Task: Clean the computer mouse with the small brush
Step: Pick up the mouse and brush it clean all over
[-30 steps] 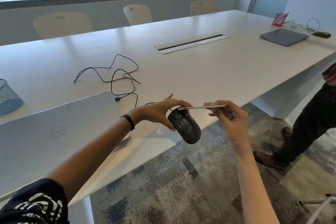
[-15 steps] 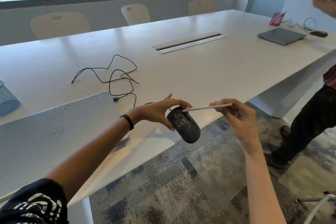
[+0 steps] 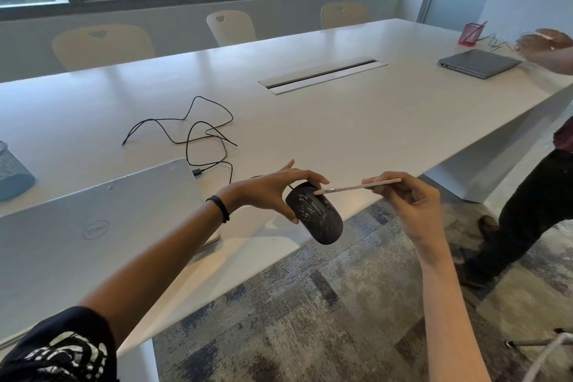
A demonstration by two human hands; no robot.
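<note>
A black computer mouse [image 3: 316, 217], speckled with pale dust, hangs in the air just past the table's front edge. My left hand [image 3: 273, 189] grips it by its far end, fingers over the top and thumb underneath. My right hand [image 3: 409, 195] pinches a thin pale small brush [image 3: 356, 187] that points left. The brush tip touches the mouse's top near the scroll wheel. The mouse's black cable [image 3: 198, 136] trails back in loops over the white table [image 3: 341, 133].
A closed silver laptop [image 3: 93, 226] lies at the near left, a dark mesh cup [image 3: 12, 172] beyond it. A grey laptop [image 3: 479, 63] and a red mesh cup [image 3: 470, 34] sit far right. Another person [image 3: 533, 201] stands at the right, a hand raised. Chairs line the far side.
My right hand has drawn slightly to the right, so the brush tip has slid across the mouse's top. The other person's raised hand has come into view and dropped lower.
</note>
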